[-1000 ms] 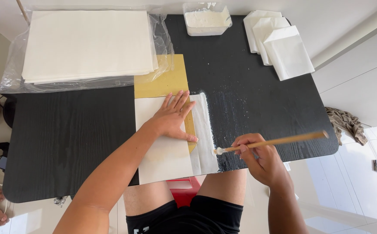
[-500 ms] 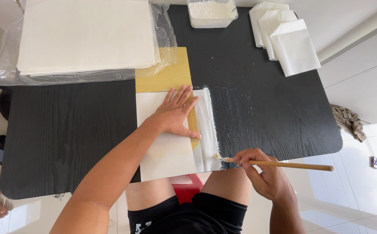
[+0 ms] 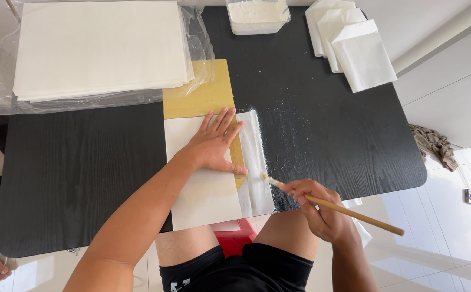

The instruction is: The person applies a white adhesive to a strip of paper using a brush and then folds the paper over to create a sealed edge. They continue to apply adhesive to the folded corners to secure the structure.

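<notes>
Brush (image 3: 330, 204) gripped by right hand (image 3: 322, 211), left hand (image 3: 213, 143) flat on paper (image 3: 203, 189), black table (image 3: 84, 162), white floor

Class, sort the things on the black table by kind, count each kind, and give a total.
Paper stack in plastic: 1
Paste tub: 1
Folded white bags: 3
Yellow board: 1
White sheet under the left hand: 1
Brush in the right hand: 1
Total: 8
</notes>
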